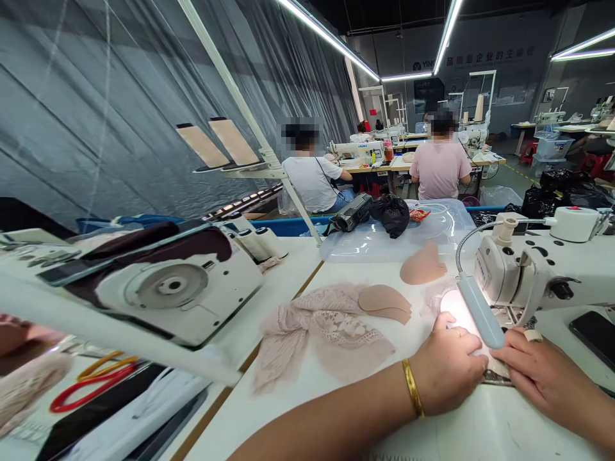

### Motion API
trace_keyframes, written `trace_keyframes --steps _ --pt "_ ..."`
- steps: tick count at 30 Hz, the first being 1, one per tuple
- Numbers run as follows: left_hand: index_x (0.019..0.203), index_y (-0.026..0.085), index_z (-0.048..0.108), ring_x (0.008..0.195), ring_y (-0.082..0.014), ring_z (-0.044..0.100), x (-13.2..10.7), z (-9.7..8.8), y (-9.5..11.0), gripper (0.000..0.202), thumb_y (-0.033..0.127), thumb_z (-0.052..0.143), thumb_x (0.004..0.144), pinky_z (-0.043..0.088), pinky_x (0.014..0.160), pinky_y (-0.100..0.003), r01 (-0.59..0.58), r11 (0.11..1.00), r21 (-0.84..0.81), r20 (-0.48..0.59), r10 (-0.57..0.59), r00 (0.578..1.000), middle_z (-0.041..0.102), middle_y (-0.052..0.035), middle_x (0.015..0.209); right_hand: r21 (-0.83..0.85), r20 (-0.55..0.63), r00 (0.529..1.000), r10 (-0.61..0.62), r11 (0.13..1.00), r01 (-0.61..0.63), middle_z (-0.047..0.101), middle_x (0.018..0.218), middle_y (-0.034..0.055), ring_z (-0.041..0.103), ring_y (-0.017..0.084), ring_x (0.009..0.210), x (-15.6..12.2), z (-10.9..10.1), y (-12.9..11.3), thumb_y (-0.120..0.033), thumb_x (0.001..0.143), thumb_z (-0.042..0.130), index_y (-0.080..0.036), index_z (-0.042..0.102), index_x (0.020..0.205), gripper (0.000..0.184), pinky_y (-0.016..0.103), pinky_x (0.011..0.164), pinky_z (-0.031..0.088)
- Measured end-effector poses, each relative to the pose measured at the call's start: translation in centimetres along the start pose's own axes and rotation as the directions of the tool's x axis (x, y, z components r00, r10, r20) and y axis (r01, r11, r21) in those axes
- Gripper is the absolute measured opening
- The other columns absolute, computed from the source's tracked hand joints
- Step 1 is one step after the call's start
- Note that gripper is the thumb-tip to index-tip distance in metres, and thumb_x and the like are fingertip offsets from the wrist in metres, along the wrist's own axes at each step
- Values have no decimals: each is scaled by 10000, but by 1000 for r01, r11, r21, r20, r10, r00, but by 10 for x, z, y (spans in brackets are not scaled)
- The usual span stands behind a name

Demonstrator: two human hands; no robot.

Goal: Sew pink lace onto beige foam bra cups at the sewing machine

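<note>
My left hand (pixel 449 368), a gold bangle at its wrist, closes on a pale fabric piece (pixel 450 302) lit brightly at the sewing machine (pixel 504 275). Fingers bent and close together, my right hand (pixel 542 371) presses on the same piece's right edge, beside the presser foot. A grey gooseneck lamp (pixel 483 314) hangs over the work and hides part of it and the needle area. Left of my hands lies pale pink lace fabric (pixel 331 320) with beige bra cups (pixel 384 301) at its end. Another beige cup (pixel 423 264) rests farther back.
A clear plastic sheet (pixel 442 224) carries a black bag (pixel 390 214) and a dark camera-like device (pixel 353 211). At right lies a black phone (pixel 596 336). A second machine (pixel 173 288), a thread stand (pixel 235 115) and red-handled scissors (pixel 91 387) are left. Two people sit ahead.
</note>
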State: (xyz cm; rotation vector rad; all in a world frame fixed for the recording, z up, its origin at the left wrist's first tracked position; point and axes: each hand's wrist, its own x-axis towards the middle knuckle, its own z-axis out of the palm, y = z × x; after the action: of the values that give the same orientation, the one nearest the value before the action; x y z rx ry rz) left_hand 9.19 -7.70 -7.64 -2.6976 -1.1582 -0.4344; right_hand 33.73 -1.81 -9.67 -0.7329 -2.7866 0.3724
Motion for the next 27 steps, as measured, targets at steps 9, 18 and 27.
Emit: trace_keyframes --steps 9,18,27 --pt "837 175 648 859 -196 604 8 -3 -24 190 218 526 977 298 1029 -487 -19 997 -76 61 24 998 681 -28 934 -79 -127 991 51 995 -62 679 1008 43 639 232 784 10 11 2 -145 1015 361 -297 628 1117 324 344 630 451" --pt "1002 202 708 986 -216 646 18 3 -47 172 180 538 988 304 1072 -465 52 994 -98 69 -45 997 739 -49 1085 -96 -183 976 116 986 -135 727 1005 36 611 196 588 13 19 6 -199 994 375 -294 669 1098 326 350 601 457" --pt "1010 157 621 889 -238 639 -27 -22 32 127 260 548 1000 421 926 -489 112 990 83 148 -124 981 689 -81 1044 -71 -251 966 64 994 -84 721 1086 58 684 237 806 2 26 26 -305 1037 402 -297 667 1148 287 367 657 499"
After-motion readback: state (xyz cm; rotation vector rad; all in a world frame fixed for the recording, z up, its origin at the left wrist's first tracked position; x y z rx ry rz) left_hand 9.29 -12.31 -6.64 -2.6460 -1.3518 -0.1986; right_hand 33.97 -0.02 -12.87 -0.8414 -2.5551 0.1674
